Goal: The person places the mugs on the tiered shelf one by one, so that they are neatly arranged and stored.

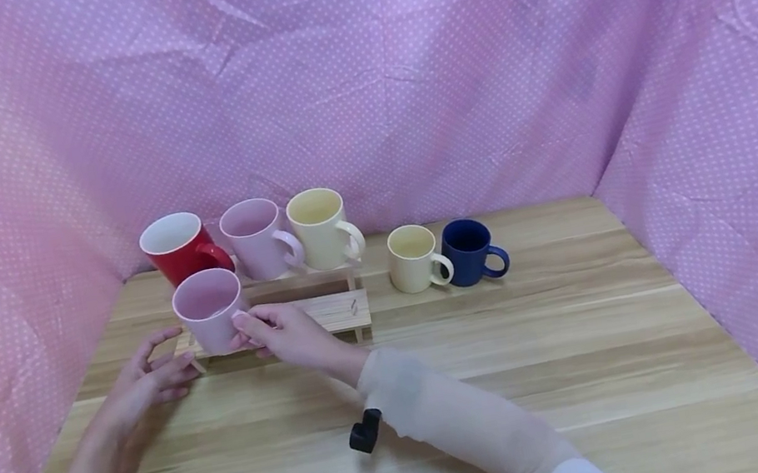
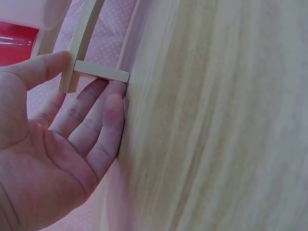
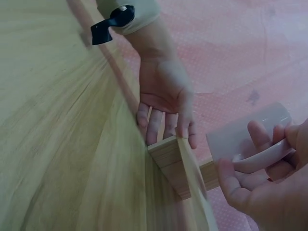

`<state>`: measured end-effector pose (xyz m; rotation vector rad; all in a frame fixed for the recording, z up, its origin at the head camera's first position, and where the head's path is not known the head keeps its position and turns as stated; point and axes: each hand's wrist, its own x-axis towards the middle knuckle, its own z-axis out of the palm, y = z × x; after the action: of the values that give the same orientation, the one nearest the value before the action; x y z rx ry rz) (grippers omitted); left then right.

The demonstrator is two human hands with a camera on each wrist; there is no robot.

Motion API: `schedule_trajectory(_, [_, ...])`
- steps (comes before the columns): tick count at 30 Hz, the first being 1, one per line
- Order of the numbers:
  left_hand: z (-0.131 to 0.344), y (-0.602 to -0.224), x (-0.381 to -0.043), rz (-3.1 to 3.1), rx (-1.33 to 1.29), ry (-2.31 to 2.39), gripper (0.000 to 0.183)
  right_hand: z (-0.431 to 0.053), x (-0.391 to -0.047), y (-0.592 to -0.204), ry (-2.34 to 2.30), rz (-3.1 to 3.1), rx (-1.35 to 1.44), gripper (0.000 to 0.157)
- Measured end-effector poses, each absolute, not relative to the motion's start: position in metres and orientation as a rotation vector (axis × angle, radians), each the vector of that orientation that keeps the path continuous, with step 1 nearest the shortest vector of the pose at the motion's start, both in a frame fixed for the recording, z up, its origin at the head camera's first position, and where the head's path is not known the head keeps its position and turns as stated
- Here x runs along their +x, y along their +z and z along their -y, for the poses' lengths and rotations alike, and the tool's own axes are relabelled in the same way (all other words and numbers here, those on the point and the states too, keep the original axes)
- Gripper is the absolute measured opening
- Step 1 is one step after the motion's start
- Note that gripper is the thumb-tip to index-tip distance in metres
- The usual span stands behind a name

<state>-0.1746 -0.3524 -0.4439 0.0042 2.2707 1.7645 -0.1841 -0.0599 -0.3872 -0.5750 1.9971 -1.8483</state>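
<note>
A pink mug point(image 1: 210, 313) is upright over the left end of the front step of a wooden two-tier rack point(image 1: 324, 314). My right hand point(image 1: 293, 336) grips it by the handle point(image 3: 264, 158), thumb on top and fingers curled beneath. My left hand point(image 1: 147, 387) is at the rack's left end; in the left wrist view its thumb touches the step's end point(image 2: 69, 84) and its loosely extended fingers lie against the short leg point(image 2: 101, 70). Close over the step is the mug's base in the right wrist view.
On the rack's upper tier stand a red mug point(image 1: 181, 259) with white inside, a second pink mug point(image 1: 257, 245) and a cream mug point(image 1: 320, 234). A smaller cream mug point(image 1: 410, 265) and a navy mug point(image 1: 466, 255) stand on the table point(image 1: 563, 373) to the right. Dotted pink cloth point(image 1: 353, 89) encloses the table.
</note>
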Motion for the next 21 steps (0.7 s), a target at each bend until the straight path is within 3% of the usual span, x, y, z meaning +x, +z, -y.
schedule_trajectory(21, [0.357,-0.447,-0.173,-2.248,0.036,1.805,0.046,0.085,-0.192,-0.407,-1.818,-2.086,-0.539,0.029])
